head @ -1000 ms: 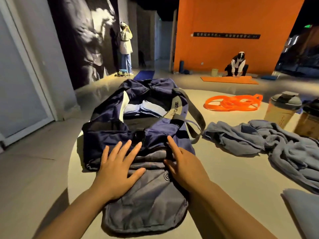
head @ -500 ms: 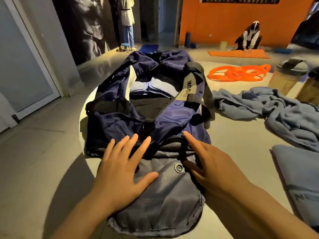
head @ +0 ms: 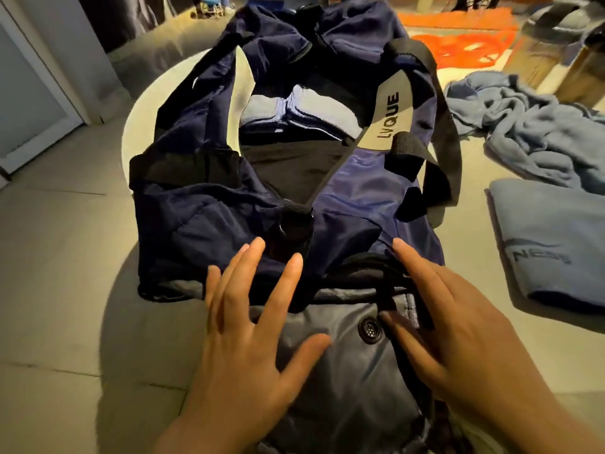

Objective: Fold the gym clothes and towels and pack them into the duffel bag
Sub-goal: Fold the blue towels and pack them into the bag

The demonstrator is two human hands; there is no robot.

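While both hands lie flat on the near end of a navy duffel bag (head: 209, 204), packing looks roughly half done — judged from what's in vs. out. Left hand (head: 248, 335), fingers straight and spread, presses the grey end panel (head: 330, 371); right hand (head: 451, 329), fingers also extended, rests by the panel's zip and snap button (head: 369, 328), grasping nothing. Bag sits on a round pale mat (head: 137, 126) on the floor, main opening gaping, strap w/ "LVQUE" label (head: 386, 116) draped over its right side. Inside: folded light-blue cloth (head: 294, 106) at the far end and a dark folded item (head: 288, 168) nearer — so some pieces are packed. Still out, to the right: a crumpled blue-grey towel (head: 537, 139), unfolded, and just nearer a folded blue garment (head: 553, 244) w/ a printed logo, ready to go in. Orange bands (head: 465, 47) and two shaker bottles (head: 537, 50) sit beyond the towel. Bag fabric is soft, slack, creased — sides sag inward, so it likely needs holding open when loading.
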